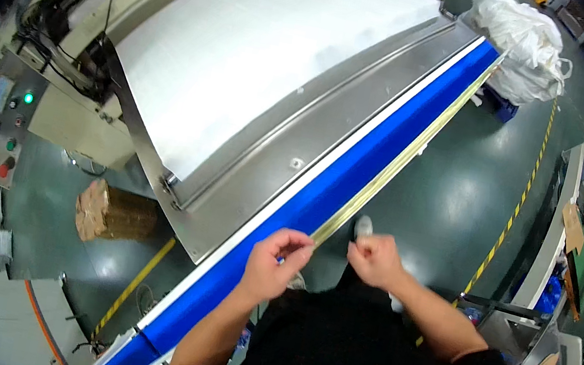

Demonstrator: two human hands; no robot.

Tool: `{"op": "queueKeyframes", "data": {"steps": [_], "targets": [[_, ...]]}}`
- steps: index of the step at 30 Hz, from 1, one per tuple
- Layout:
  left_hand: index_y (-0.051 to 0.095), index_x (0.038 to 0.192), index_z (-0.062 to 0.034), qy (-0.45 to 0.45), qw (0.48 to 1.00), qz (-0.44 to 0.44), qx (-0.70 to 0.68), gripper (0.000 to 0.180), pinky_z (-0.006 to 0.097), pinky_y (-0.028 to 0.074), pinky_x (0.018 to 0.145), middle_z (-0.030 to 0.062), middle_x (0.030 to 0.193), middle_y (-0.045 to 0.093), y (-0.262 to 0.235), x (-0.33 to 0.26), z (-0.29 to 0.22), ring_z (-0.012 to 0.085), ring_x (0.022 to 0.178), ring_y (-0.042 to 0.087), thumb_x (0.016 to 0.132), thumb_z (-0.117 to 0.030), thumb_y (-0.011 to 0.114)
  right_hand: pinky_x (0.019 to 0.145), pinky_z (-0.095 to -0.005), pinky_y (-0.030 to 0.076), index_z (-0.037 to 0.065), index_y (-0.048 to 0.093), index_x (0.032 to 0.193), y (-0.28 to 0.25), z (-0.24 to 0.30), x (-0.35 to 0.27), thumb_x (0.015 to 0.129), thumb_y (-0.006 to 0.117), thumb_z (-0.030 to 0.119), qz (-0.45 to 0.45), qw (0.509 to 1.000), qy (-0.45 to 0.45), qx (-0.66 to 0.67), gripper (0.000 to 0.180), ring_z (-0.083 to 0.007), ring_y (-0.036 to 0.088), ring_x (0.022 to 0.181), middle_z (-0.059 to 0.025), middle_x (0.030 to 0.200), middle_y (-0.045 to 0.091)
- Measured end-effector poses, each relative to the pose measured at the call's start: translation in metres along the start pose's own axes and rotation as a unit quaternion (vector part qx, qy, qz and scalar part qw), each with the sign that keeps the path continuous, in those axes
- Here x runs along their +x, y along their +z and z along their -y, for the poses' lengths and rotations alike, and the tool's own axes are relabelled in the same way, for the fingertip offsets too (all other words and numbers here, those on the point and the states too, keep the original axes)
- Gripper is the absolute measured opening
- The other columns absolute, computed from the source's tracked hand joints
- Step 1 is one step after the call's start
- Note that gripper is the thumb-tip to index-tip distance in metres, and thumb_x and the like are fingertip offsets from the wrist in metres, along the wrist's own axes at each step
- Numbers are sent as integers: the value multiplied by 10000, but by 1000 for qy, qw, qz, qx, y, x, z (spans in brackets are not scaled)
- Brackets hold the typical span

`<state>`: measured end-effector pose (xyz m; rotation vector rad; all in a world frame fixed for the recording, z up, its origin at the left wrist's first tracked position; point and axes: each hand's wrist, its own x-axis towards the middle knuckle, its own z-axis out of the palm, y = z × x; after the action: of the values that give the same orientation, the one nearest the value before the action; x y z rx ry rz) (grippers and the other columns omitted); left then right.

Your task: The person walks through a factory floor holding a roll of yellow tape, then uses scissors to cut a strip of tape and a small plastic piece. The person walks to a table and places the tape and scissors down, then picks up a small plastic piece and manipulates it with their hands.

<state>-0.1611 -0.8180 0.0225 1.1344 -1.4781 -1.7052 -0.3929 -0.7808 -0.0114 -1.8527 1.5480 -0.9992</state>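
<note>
My left hand is closed in a pinch over the near edge of the blue strip. A small blue bit shows inside its curled fingers, too little to name. To its right, apart from it, my right hand is curled into a fist above the floor; whatever it may hold is hidden. Beyond the blue strip, a large white sheet lies on the machine's grey metal table. Pale yellowish strips run along the blue strip's outer edge, up to my left fingertips.
A control panel with lit buttons stands at left, near a brown wrapped roll on the floor. White bulky sacks sit at the far right. Yellow-black floor tape runs beside another machine on the right.
</note>
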Motion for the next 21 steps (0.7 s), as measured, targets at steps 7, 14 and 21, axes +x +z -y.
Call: {"op": "queueKeyframes", "data": {"steps": [7, 14, 21], "targets": [[635, 1050, -12, -1, 981, -173, -83, 156, 212, 451, 753, -1, 930, 629, 33, 99, 6, 65, 831, 562, 905, -67, 636, 490, -344, 375, 46, 430, 652, -39, -61, 155, 823, 695, 159, 178, 968, -37, 171, 335, -200, 456, 512, -81, 594, 451], [644, 1055, -18, -72, 921, -351, -156, 174, 241, 479, 751, 24, 942, 645, 81, 150, -9, 96, 844, 584, 890, -73, 649, 1012, -364, 408, 115, 339, 1481, -69, -107, 262, 889, 623, 134, 455, 805, 14, 382, 657, -218, 518, 1145, -107, 1238, 430], [668, 1033, -35, -138, 883, -437, -101, 177, 243, 486, 749, 32, 897, 670, 74, 167, -13, 99, 808, 608, 891, -141, 672, 1031, -419, 412, 63, 402, 1401, -48, -124, 314, 916, 601, 258, 568, 797, 1, 205, 560, -297, 517, 1233, -169, 1358, 498]]}}
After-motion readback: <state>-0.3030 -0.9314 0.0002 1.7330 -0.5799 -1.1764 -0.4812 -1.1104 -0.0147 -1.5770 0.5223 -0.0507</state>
